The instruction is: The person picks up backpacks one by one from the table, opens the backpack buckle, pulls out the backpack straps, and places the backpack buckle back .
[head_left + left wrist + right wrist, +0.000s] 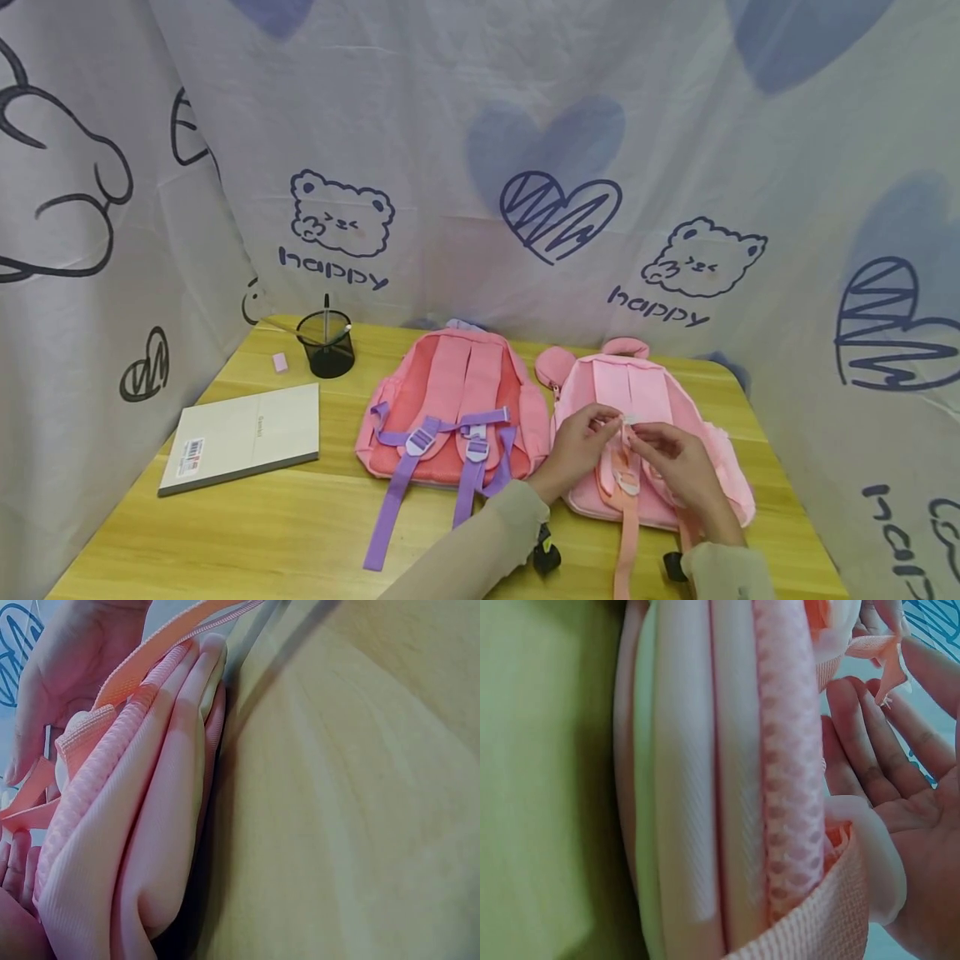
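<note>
A light pink backpack [705, 467] lies back-up at the right of the wooden table [300, 525], its orange-pink shoulder straps [626, 533] trailing toward me. Both hands hover over its upper back. My left hand [609, 419] and right hand [639, 432] each pinch one end of a short pale chest strap [628, 419] between them. The right wrist view shows the frayed strap end [885, 660] held at my right hand's fingertips [919, 664], beside the backpack's padded edge [705, 787]. In the left wrist view pink fabric [135, 825] and an orange strap [165, 652] fill the frame.
A second, coral-pink backpack with purple straps [450, 408] lies just left of the hands. A round pink pouch [553, 367] sits between the two bags. Further left are a closed notebook [243, 433], a black mesh pen cup [327, 343] and a pink eraser [280, 362]. Printed cloth walls in the table.
</note>
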A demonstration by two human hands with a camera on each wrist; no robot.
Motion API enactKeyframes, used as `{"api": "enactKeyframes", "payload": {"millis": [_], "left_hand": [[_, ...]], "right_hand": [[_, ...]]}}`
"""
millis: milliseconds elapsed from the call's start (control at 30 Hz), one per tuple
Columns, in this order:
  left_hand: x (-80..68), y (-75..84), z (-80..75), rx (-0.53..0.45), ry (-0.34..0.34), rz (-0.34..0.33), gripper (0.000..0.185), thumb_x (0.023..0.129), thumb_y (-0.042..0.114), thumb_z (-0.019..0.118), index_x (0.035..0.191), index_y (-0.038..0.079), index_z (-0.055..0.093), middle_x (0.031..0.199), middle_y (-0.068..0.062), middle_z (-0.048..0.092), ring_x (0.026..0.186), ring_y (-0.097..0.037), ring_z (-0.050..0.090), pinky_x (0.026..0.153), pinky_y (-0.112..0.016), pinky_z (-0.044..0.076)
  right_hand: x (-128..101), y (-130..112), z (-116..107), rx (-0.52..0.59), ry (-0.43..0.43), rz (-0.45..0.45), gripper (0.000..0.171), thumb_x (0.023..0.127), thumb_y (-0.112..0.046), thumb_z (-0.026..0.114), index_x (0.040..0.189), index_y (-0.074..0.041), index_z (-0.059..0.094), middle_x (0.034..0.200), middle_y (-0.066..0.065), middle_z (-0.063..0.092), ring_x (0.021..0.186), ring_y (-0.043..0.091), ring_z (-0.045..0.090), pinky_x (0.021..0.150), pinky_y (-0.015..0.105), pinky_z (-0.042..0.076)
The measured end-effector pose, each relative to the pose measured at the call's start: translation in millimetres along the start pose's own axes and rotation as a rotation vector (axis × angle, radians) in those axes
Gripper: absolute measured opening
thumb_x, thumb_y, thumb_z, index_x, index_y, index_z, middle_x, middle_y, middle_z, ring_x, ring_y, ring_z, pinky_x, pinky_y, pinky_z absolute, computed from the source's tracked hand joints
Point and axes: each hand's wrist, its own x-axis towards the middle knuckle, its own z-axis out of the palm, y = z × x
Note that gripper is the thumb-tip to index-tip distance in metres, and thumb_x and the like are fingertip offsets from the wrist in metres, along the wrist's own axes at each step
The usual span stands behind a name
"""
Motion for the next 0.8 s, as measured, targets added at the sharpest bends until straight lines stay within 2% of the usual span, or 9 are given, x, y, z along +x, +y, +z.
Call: {"api": "enactKeyframes", "payload": {"millis": [300,467,600,800], "left_hand": [[0.0,-1.0,0.2,-0.01,0.003,-0.012,0.024,0.104,0.029,0.063,0.12,0.013,0.071,0.104,0.0,0.071,0.084,0.002,0.055,0.074,-0.017,0.048],[0.3,-3.4,0.9,-0.001,-0.001,0.004,0.024,0.105,0.028,0.063,0.12,0.012,0.071,0.107,-0.002,0.071,0.085,0.002,0.055,0.075,-0.019,0.049],[-0.3,-2.7,0.3,0.004,-0.007,-0.009,0.024,0.105,0.029,0.062,0.121,0.013,0.07,0.109,-0.002,0.071,0.086,0.002,0.055,0.076,-0.018,0.049],[-0.4,-0.5,0.4,0.009,-0.013,-0.025,0.026,0.104,0.03,0.064,0.119,0.01,0.07,0.107,-0.004,0.072,0.084,0.003,0.055,0.076,-0.017,0.049]], "right_hand": [[-2.3,-2.7,1.4,-0.03,0.028,0.035,0.038,0.097,-0.034,0.074,0.122,-0.005,0.074,0.107,0.013,0.076,0.087,0.003,0.065,0.076,0.02,0.054],[-1.8,-4.0,1.3,-0.032,0.051,0.04,0.037,0.098,-0.035,0.072,0.122,-0.007,0.073,0.107,0.011,0.075,0.086,0.007,0.064,0.074,0.021,0.054],[-1.4,-4.5,0.9,-0.047,0.046,0.046,0.038,0.098,-0.037,0.071,0.123,-0.009,0.073,0.108,0.01,0.073,0.088,0.01,0.062,0.074,0.022,0.053],[0.4,-7.5,1.8,-0.042,0.048,0.022,0.038,0.098,-0.035,0.072,0.124,-0.007,0.072,0.109,0.011,0.073,0.087,0.007,0.061,0.074,0.021,0.052]]}}
